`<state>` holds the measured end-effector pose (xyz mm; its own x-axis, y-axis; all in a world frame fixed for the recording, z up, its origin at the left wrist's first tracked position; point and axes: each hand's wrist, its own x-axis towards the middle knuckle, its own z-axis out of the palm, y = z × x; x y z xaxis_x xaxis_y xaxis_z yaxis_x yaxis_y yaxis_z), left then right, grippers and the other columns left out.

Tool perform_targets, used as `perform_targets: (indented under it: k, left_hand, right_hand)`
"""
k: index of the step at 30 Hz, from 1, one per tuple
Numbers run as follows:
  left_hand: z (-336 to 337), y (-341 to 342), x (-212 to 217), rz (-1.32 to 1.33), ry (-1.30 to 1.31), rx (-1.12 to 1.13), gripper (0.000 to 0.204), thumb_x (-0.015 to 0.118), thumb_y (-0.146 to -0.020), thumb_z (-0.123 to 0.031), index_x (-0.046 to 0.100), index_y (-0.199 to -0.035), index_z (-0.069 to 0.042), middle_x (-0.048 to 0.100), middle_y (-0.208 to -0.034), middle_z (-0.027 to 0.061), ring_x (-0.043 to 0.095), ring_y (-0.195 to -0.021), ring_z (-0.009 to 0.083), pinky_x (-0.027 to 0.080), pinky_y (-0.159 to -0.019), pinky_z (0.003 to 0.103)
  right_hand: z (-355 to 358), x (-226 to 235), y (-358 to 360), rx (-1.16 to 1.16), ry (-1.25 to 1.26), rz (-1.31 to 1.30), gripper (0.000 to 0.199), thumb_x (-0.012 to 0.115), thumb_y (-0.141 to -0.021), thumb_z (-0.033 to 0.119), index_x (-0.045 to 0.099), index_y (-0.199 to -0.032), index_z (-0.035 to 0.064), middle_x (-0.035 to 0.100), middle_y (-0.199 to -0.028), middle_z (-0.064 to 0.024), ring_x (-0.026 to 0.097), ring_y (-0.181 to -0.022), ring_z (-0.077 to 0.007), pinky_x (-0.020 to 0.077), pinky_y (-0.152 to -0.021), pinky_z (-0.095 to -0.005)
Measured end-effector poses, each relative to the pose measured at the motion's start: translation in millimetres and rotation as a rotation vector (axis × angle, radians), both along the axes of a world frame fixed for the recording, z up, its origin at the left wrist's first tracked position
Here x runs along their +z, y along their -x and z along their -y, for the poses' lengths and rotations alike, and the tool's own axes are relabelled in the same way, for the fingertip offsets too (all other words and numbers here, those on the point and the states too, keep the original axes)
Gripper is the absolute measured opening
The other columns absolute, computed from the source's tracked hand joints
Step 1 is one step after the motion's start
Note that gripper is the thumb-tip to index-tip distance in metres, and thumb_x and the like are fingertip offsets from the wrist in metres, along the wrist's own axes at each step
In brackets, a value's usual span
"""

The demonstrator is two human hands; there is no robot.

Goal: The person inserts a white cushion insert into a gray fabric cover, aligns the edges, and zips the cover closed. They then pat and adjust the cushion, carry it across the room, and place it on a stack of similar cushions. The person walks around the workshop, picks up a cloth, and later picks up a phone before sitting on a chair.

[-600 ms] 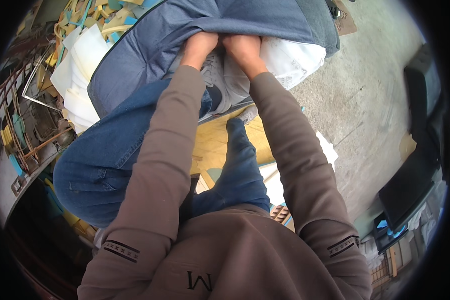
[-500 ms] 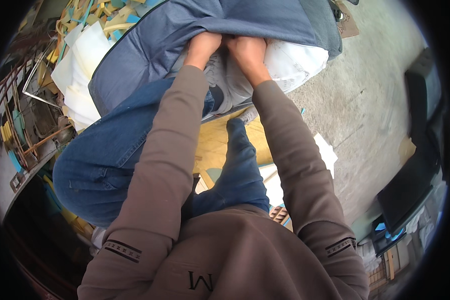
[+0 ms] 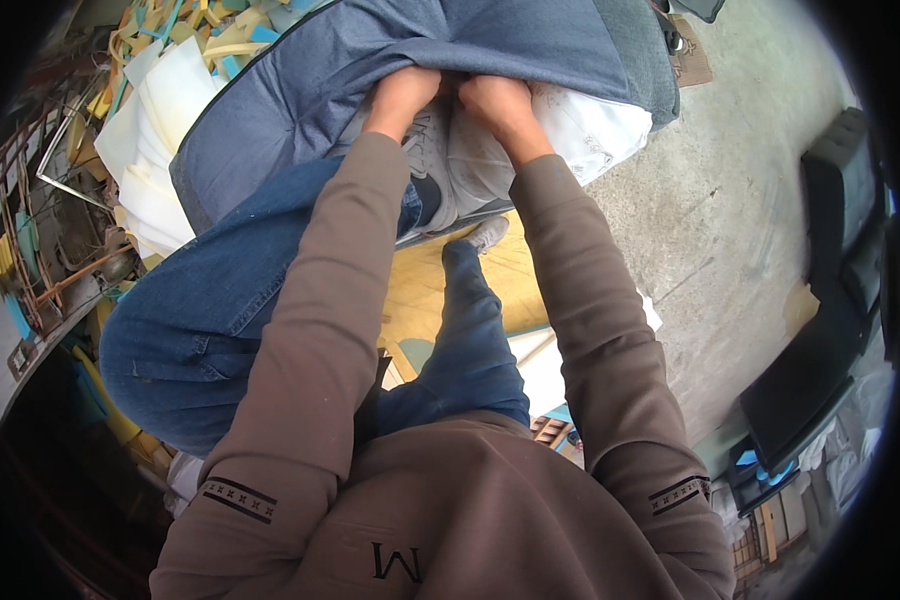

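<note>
A large blue-grey fabric cover (image 3: 350,75) lies ahead of me, its near edge lifted above a white stuffed inner bag (image 3: 590,125). My left hand (image 3: 406,98) is closed at that edge, its fingertips tucked out of sight under the cloth. Close beside it on the right, my right hand (image 3: 500,104) is curled into a fist on the same edge, knuckles up. Between and below the hands, my raised foot in a grey shoe (image 3: 430,185) presses against the white bag. A dark gap shows between the two hands.
Foam scraps (image 3: 185,25) and white foam sheets (image 3: 165,130) pile up at the far left. Yellowish board (image 3: 420,290) lies under my standing foot. Black padded furniture pieces (image 3: 805,380) line the right side of the concrete floor (image 3: 720,220). Metal frames crowd the left.
Both hands keep their hold on the cover's edge. My right hand has shifted slightly to the right, and the whole view has turned a little.
</note>
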<state>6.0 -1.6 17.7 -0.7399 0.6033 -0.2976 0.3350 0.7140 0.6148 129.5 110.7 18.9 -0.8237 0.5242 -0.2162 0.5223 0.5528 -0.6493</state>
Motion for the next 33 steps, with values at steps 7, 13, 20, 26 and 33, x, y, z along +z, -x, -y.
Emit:
perform_targets:
  k: [7, 13, 20, 26, 33]
  left_hand:
    - [1, 3, -8, -0.145, -0.054, -0.067, 0.030, 0.060, -0.099, -0.018, 0.079, -0.116, -0.003, 0.076, -0.126, 0.0244, 0.071, -0.116, 0.0460, 0.055, -0.102, 0.052]
    - [4, 7, -22, -0.085, -0.115, -0.063, 0.027, 0.060, -0.100, -0.018, 0.078, -0.114, -0.003, 0.078, -0.116, 0.0200, 0.075, -0.102, 0.0370, 0.059, -0.090, 0.048]
    - [-4, -3, 4, 0.306, -0.089, 0.086, 0.030, 0.053, -0.110, -0.019, 0.072, -0.124, 0.001, 0.078, -0.111, 0.0144, 0.077, -0.086, 0.0216, 0.064, -0.074, 0.037]
    - [-5, -13, 23, 0.381, -0.161, 0.209, 0.027, 0.056, -0.107, -0.017, 0.074, -0.118, 0.001, 0.080, -0.113, 0.0163, 0.078, -0.092, 0.0254, 0.064, -0.080, 0.042]
    - [1, 8, -13, 0.039, -0.042, -0.067, 0.031, 0.058, -0.109, -0.022, 0.072, -0.124, 0.001, 0.079, -0.113, 0.0158, 0.077, -0.089, 0.0238, 0.063, -0.079, 0.038]
  right_hand:
    - [-2, -6, -4, 0.029, 0.081, -0.122, 0.044, 0.072, -0.090, 0.029, 0.077, -0.129, 0.0093, 0.073, -0.136, -0.0216, 0.068, -0.127, -0.0426, 0.0534, -0.108, -0.0482]
    - [10, 7, -5, -0.105, -0.085, -0.045, 0.034, 0.070, -0.092, 0.032, 0.081, -0.116, 0.0111, 0.079, -0.117, -0.0192, 0.075, -0.107, -0.0412, 0.0590, -0.095, -0.0496]
    - [2, 42, -42, 0.104, 0.054, 0.009, 0.029, 0.068, -0.093, 0.028, 0.082, -0.107, 0.0074, 0.079, -0.108, -0.0227, 0.075, -0.099, -0.0426, 0.0597, -0.089, -0.0500]
    - [-1, 13, -13, -0.043, 0.120, -0.116, 0.041, 0.069, -0.096, 0.033, 0.078, -0.125, 0.0057, 0.078, -0.117, -0.0267, 0.075, -0.107, -0.0421, 0.0587, -0.096, -0.0488]
    - [8, 10, -6, -0.102, 0.329, -0.071, 0.034, 0.073, -0.091, 0.029, 0.080, -0.111, 0.0032, 0.081, -0.104, -0.0203, 0.078, -0.092, -0.0320, 0.0606, -0.086, -0.0412]
